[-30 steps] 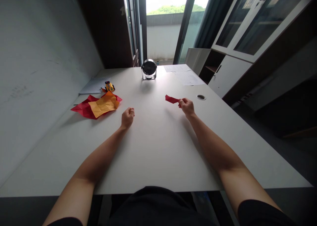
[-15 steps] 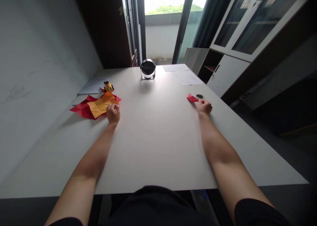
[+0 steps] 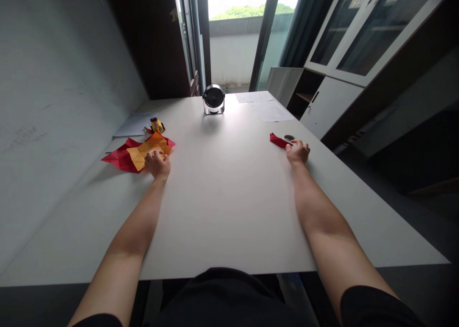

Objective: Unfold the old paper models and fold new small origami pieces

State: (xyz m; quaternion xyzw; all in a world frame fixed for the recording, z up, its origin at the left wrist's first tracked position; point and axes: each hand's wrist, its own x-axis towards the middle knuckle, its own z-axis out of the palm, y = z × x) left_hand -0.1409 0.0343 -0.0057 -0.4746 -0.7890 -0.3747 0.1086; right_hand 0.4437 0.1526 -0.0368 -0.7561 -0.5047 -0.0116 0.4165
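Daylight is coming in through the glass door (image 3: 236, 30) at the far end of the room, and we are sitting at a long white table (image 3: 229, 212) that is running away from us toward it. Its left edge is lying close along a pale wall (image 3: 53, 102), so that side is giving us little room. Its right edge is dropping off to dark floor, with a white cabinet (image 3: 330, 107) standing beyond it. The near edge is crossing just in front of our body. Our forearms are resting on the tabletop and spreading outward, and a broad stretch of white surface is lying between them.

Our left hand (image 3: 158, 163) is reaching toward the left side of the table, its fingers curling shut over the near edge of an orange sheet (image 3: 147, 150). That creased sheet is lying on top of a red sheet (image 3: 120, 158), which is showing to its left and behind it. A small yellow toy (image 3: 157, 125) and a white page (image 3: 134, 124) are lying just past them, near the wall.

Our right hand (image 3: 297, 152) is lying near the right edge, fingertips pinching together on a small red folded piece (image 3: 278, 140). The piece is pointing away to the left of the hand, low over the table. A round cable hole (image 3: 289, 137) is sitting just beside the piece. A small round fan (image 3: 213, 99) is standing at the far middle of the table, well apart from both hands, with loose white papers (image 3: 267, 109) to its right.
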